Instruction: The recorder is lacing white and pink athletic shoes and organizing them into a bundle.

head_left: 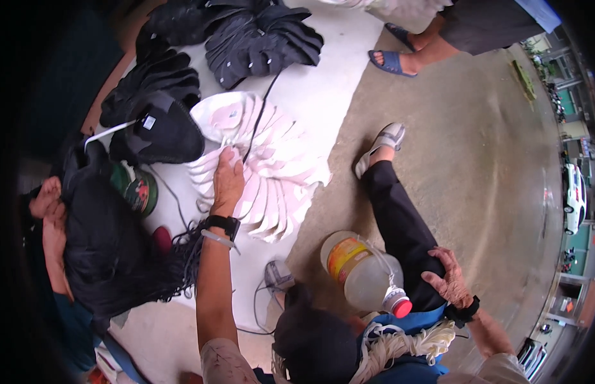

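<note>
Head view: the left hand (228,182) lies flat, fingers spread and released, on a fanned stack of thin pale pink-white cut-outs (272,173) lying on a white sheet (323,64), with a black cord (259,115) crossing the fan just beyond the fingertips and darker fanned stacks (262,38) farther out. The right hand (448,278) rests loosely curled on the black trouser knee (400,230), gripping nothing, a clear plastic bottle (361,272) with a red cap just left of its fingers. Rough grey concrete floor (477,166) lies beyond, open to a street.
</note>
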`<move>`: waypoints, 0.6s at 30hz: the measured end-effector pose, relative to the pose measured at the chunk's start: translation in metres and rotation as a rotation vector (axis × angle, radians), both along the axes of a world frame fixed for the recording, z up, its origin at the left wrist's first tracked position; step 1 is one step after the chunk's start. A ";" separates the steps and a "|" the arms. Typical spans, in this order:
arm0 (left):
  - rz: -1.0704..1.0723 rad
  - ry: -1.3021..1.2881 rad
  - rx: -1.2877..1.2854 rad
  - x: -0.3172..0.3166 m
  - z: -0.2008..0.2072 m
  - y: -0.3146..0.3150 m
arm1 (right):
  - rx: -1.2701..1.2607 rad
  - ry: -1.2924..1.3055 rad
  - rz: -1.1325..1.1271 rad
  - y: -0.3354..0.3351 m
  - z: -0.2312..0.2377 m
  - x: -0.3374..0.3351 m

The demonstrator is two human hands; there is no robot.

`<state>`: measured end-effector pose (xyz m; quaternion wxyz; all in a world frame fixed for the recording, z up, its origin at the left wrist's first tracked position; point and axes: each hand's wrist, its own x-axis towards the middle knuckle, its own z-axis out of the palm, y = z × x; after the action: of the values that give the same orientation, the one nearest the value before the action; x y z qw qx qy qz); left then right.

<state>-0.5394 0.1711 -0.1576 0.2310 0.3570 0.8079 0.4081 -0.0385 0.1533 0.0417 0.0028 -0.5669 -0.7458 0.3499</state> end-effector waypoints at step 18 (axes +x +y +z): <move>0.946 -0.617 0.759 -0.087 -0.003 -0.212 | 0.001 0.045 -0.010 0.001 -0.008 0.011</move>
<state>-0.6260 -0.0405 -0.1605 0.1066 -0.1111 0.5749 0.8036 -0.0275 0.1539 0.0339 0.0214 -0.5626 -0.7429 0.3621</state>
